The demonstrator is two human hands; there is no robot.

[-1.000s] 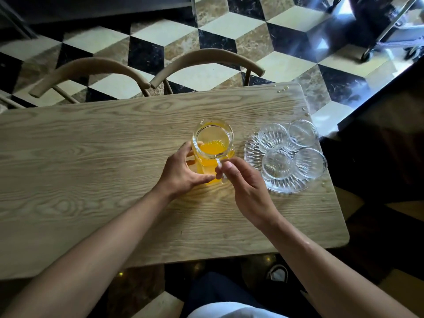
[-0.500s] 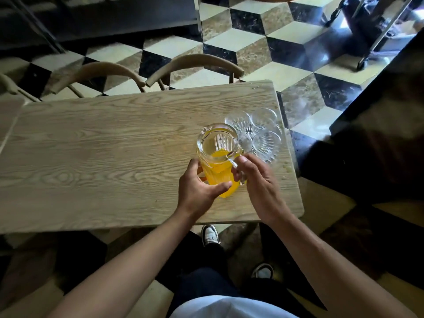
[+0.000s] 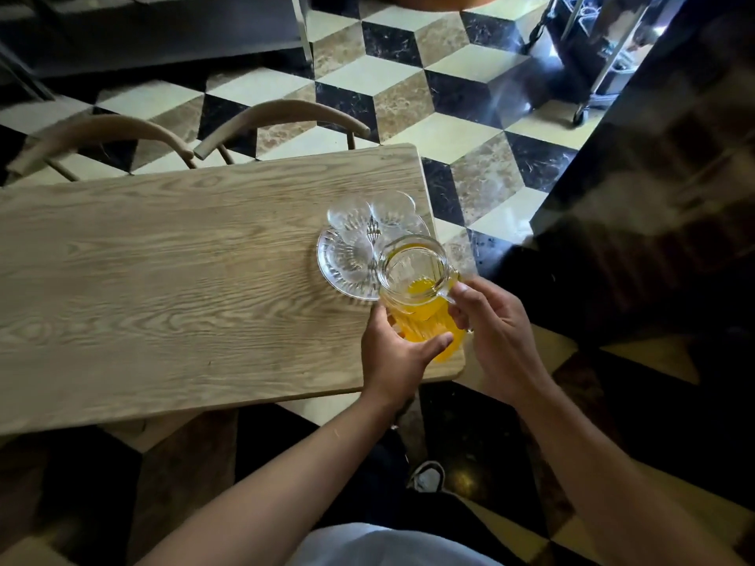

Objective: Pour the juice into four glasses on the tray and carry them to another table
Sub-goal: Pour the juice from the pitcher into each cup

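Observation:
A glass jug of orange juice [image 3: 421, 298] is lifted off the wooden table [image 3: 163, 288] near its right end. My right hand [image 3: 496, 335] grips the jug's handle. My left hand [image 3: 394, 355] cups the jug's lower side. Just behind the jug lies a cut-glass tray [image 3: 339, 267] with empty glasses [image 3: 349, 216] on it; the jug's rim overlaps the tray's near right part and hides some of the glasses.
Two curved wooden chair backs [image 3: 282, 116] stand along the table's far side. A dark counter [image 3: 653, 198] rises at the right. A wheeled trolley [image 3: 588, 67] stands on the checkered floor at the back right. My shoe [image 3: 429, 477] shows below the table edge.
The jug has gone up and to the right, over the near edge of the tray, held in both hands. My head view has shifted, so the table lies further left in the frame.

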